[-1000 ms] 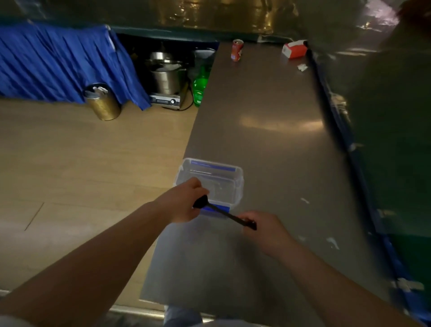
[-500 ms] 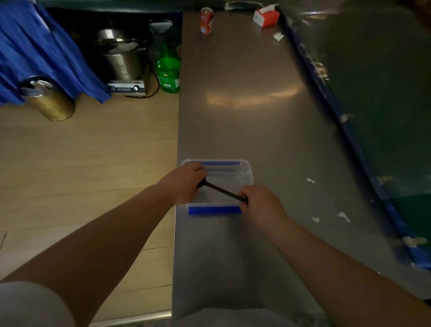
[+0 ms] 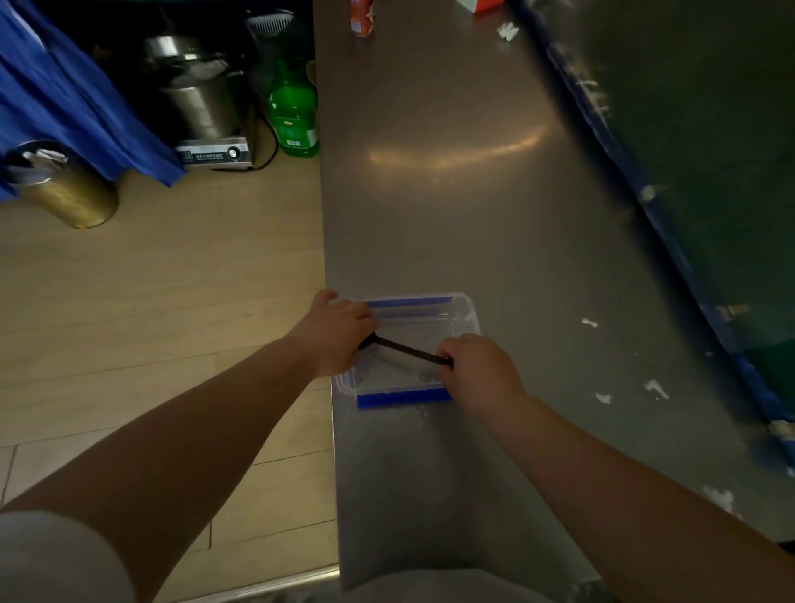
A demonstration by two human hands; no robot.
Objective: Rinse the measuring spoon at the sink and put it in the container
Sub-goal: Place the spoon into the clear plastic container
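A black measuring spoon (image 3: 406, 350) is held level across a clear plastic container (image 3: 466, 316) with blue strips on its near and far rims. My left hand (image 3: 337, 338) grips one end of the spoon over the container's left side; the spoon's bowl is hidden in that hand. My right hand (image 3: 477, 370) pinches the other end over the near right corner. The container stands on the steel counter (image 3: 473, 206) close to its left edge.
At the counter's far end are a red can (image 3: 360, 17) and a red-and-white box (image 3: 484, 4). On the floor to the left stand a green bottle (image 3: 294, 114), a steel pot on a cooker (image 3: 200, 101) and a gold bin (image 3: 64, 189). A dark wall borders the counter's right side.
The view has tilted down and closed in on the container. Both hands have carried the spoon from in front of the container to over its inside.
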